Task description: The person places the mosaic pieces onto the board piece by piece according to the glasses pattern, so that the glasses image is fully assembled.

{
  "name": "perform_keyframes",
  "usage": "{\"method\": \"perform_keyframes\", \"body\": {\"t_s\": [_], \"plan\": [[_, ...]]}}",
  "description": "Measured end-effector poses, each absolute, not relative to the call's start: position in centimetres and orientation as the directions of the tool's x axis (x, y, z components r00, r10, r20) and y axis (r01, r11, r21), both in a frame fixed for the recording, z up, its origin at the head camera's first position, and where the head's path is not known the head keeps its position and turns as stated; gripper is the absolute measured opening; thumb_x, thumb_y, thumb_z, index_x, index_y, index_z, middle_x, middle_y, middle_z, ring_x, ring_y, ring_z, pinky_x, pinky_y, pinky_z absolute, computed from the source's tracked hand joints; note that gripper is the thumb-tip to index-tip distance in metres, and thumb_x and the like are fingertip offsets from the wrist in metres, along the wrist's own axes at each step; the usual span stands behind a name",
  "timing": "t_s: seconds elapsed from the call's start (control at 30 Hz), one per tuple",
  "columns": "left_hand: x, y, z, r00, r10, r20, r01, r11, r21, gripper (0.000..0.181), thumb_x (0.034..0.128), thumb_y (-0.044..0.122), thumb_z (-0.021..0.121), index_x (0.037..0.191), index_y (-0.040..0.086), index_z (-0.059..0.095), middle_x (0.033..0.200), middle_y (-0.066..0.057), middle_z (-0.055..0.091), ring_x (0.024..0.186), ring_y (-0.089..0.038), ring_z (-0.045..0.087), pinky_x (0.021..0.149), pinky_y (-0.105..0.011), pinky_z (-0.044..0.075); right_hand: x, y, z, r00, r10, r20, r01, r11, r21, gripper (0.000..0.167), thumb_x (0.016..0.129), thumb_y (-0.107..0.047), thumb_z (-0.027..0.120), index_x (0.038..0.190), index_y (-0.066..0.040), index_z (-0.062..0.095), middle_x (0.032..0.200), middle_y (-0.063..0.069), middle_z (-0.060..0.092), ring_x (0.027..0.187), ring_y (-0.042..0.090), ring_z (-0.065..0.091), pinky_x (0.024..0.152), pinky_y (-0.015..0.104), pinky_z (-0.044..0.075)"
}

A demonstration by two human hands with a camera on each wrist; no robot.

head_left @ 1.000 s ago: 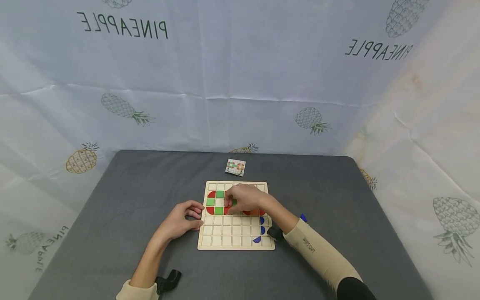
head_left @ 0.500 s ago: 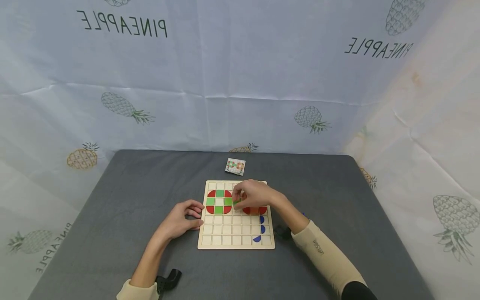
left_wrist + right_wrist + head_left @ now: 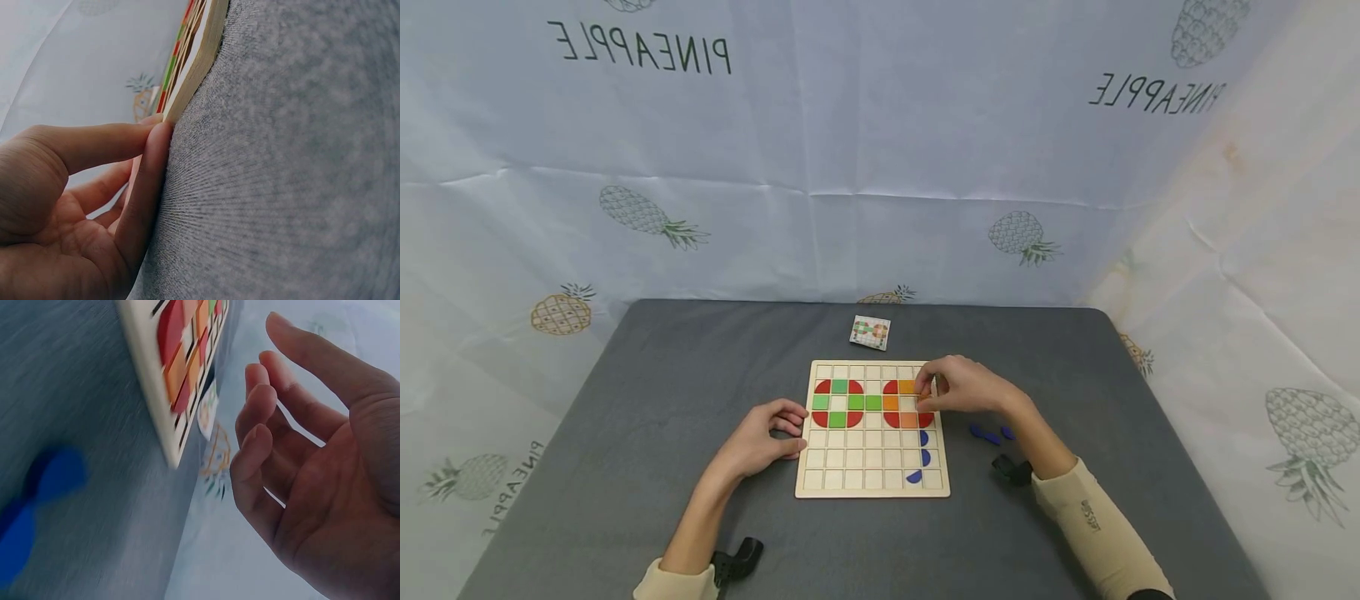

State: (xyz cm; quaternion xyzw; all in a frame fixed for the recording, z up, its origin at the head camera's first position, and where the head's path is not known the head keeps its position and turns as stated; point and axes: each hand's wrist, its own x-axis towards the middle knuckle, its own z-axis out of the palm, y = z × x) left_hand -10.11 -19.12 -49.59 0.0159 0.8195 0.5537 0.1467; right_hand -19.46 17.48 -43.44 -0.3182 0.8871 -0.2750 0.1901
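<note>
A wooden grid board (image 3: pixel 872 462) lies on the table, bearing two rings of red quarter-round and square pieces. The left ring has green squares (image 3: pixel 840 387), the right one orange squares (image 3: pixel 906 387), and a green square (image 3: pixel 873 403) joins them. My left hand (image 3: pixel 760 437) touches the board's left edge with thumb and finger tips, relaxed. My right hand (image 3: pixel 966 387), fingers loosely curved, is over the right ring's outer column, hiding part of it. In the right wrist view, thumb and fingertips are apart with nothing seen between them, and an orange square (image 3: pixel 177 369) sits in that column.
Blue half-round pieces (image 3: pixel 925 457) lie on the board's lower right squares. More blue pieces (image 3: pixel 985 434) rest on the grey tabletop (image 3: pixel 700 367) right of the board. A small pattern card (image 3: pixel 870 332) lies beyond the far edge, before a pineapple-print curtain (image 3: pixel 880 125).
My right hand has moved right, from the left ring across the joining green square to the outer side of the right ring, uncovering those pieces. My left hand stays at the edge.
</note>
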Motion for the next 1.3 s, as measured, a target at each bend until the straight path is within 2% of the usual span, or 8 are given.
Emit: {"method": "perform_keyframes", "body": {"t_s": [0.23,0.43,0.67,1.03,1.3], "plan": [[-9.9,-19.0,-49.6,-0.958,0.185,-0.218,-0.134,0.381,0.915,0.046,0.0894,-0.003,0.084,0.131,-0.005,0.065,0.118,-0.02,0.065,0.098,-0.021,0.065,0.072,-0.03,0.067,-18.6,21.9,-44.1,-0.744,-0.641,-0.189,-0.426,0.672,-0.606,0.029,0.094,-0.025,0.087,0.116,-0.01,0.078,0.104,0.001,0.076,0.072,0.012,0.063,0.063,0.023,0.054],[-9.9,-19.0,-49.7,-0.957,0.187,-0.22,-0.138,0.374,0.917,0.046,0.0897,-0.003,0.084,0.131,-0.005,0.065,0.118,-0.02,0.065,0.099,-0.021,0.065,0.073,-0.031,0.068,-17.9,26.2,-44.6,-0.737,-0.637,-0.226,-0.364,0.656,-0.661,0.034,0.093,-0.024,0.087,0.121,-0.007,0.077,0.112,0.011,0.076,0.073,0.01,0.064,0.064,0.025,0.056],[-9.9,-19.1,-49.7,-0.957,0.194,-0.215,-0.131,0.373,0.918,0.045,0.0899,-0.004,0.083,0.131,-0.006,0.064,0.118,-0.02,0.065,0.098,-0.022,0.064,0.073,-0.031,0.068,-17.5,30.1,-45.4,-0.725,-0.645,-0.239,-0.326,0.628,-0.706,0.035,0.091,-0.017,0.088,0.122,-0.006,0.077,0.106,0.012,0.072,0.066,0.007,0.058,0.06,0.023,0.05],[-10.0,-19.1,-49.6,-0.956,0.197,-0.215,-0.13,0.373,0.919,0.045,0.09,-0.003,0.083,0.131,-0.006,0.064,0.119,-0.021,0.065,0.099,-0.022,0.065,0.073,-0.031,0.068,-17.6,32.2,-46.9,-0.701,-0.668,-0.249,-0.292,0.588,-0.754,0.036,0.09,-0.012,0.088,0.122,-0.003,0.076,0.104,0.017,0.07,0.065,0.003,0.053,0.058,0.022,0.048],[-10.0,-19.1,-49.6,-0.957,0.19,-0.217,-0.133,0.379,0.916,0.045,0.0894,-0.004,0.084,0.13,-0.006,0.065,0.118,-0.02,0.065,0.098,-0.022,0.065,0.073,-0.031,0.068,-17.7,32.5,-47.3,-0.72,-0.653,-0.235,-0.308,0.603,-0.736,0.027,0.089,-0.016,0.09,0.113,-0.008,0.079,0.096,0.011,0.071,0.066,0.003,0.053,0.058,0.021,0.047]]}}
